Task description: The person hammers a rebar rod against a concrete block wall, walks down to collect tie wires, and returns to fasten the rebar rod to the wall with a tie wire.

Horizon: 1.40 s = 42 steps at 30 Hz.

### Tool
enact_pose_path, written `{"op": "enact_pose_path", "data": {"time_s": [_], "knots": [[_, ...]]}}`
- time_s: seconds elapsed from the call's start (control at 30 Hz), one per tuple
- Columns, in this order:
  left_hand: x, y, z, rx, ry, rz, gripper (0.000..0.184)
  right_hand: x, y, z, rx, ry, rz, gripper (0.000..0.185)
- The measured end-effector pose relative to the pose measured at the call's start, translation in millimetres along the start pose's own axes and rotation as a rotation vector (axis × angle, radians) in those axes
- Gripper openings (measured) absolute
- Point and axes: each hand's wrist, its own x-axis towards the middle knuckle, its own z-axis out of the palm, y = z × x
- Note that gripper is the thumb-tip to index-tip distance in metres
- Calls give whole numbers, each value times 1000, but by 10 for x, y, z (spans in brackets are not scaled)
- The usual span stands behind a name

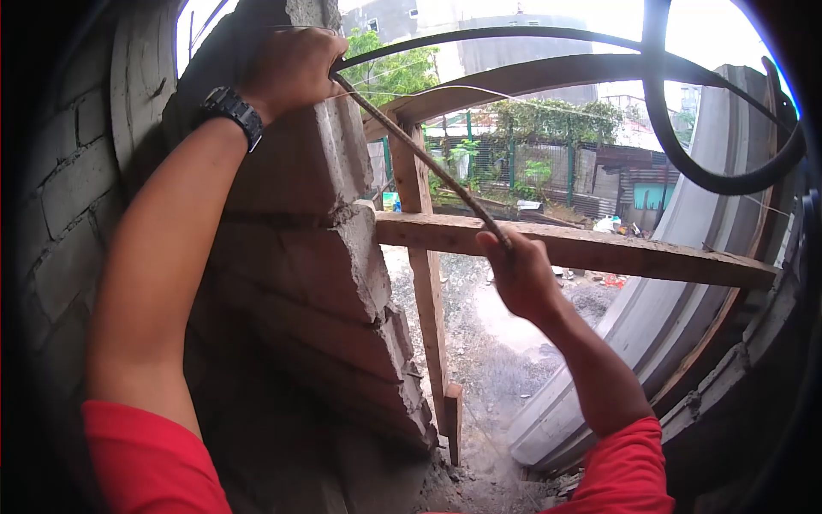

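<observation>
My left hand, with a dark watch on its wrist, is closed at the top of the broken block wall, where a thin dark rod meets it. The rod slopes down to the right into my right hand, whose fingers are wrapped round its lower end. From beside my left hand a black cable runs to the right. A thin pale wire also passes near that hand. What lies inside my left fist is partly hidden.
A wooden crossbeam spans the opening beside an upright post. Corrugated metal sheet leans at the right. A thick black loop hangs at the upper right. Outside are gravel ground, a fence and plants.
</observation>
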Motion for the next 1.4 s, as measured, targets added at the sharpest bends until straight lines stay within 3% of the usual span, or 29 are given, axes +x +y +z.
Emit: {"op": "enact_pose_path", "data": {"time_s": [0.03,0.37,0.43,0.57,0.63,0.77,1.07,1.17,1.23,1.4], "knots": [[-6,0,25,-18,26,18,34,50,121,-62,-34,25,-107,38],[-41,-40,165,-36,83,21,35,502,-60,-923,-384,-38,-95,40],[-18,-58,221,-33,177,77,27,584,-31,-1010,-437,-7,-205,41],[19,-81,229,80,373,231,29,748,55,-1131,-457,-25,-245,41],[19,-57,214,5,162,100,29,760,9,-1150,-486,-23,-204,40],[7,2,217,-7,123,15,27,765,97,-1140,-557,25,-321,37],[30,-18,254,20,89,93,23,1030,304,-1244,-690,98,-508,27],[22,-26,270,10,60,87,26,1057,229,-1253,-658,97,-456,31],[5,-26,254,10,108,91,34,1068,165,-1273,-528,1,-279,41],[-125,-114,33,-77,214,66,42,955,323,-1114,-242,-58,-67,50]]}}
